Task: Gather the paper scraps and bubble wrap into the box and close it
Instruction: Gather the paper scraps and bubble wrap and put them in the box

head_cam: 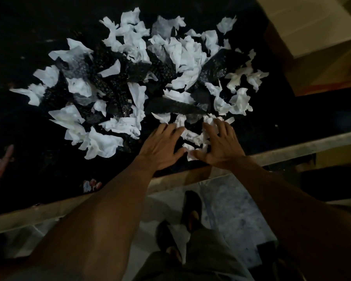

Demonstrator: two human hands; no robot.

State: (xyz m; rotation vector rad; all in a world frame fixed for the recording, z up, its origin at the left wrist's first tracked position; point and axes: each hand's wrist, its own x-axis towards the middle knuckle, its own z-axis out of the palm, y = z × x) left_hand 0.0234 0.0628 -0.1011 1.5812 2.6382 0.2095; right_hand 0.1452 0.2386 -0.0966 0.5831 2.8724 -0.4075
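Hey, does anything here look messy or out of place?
Yes. Torn white paper scraps and dark bubble wrap lie strewn across the black table. Both hands press on scraps at its near edge.

The worktop (28,138) has a glossy black surface with a pale, lighter-coloured front edge (292,148) running diagonally across the view. Below that edge, the floor (231,209) is pale grey and mottled, resembling stone or marble. At upper right, a tan and brown piece of furniture (312,57) stands just beside the worktop; its exact type cannot be determined. Lighting is dim overall, and the room's edges fall into shadow.
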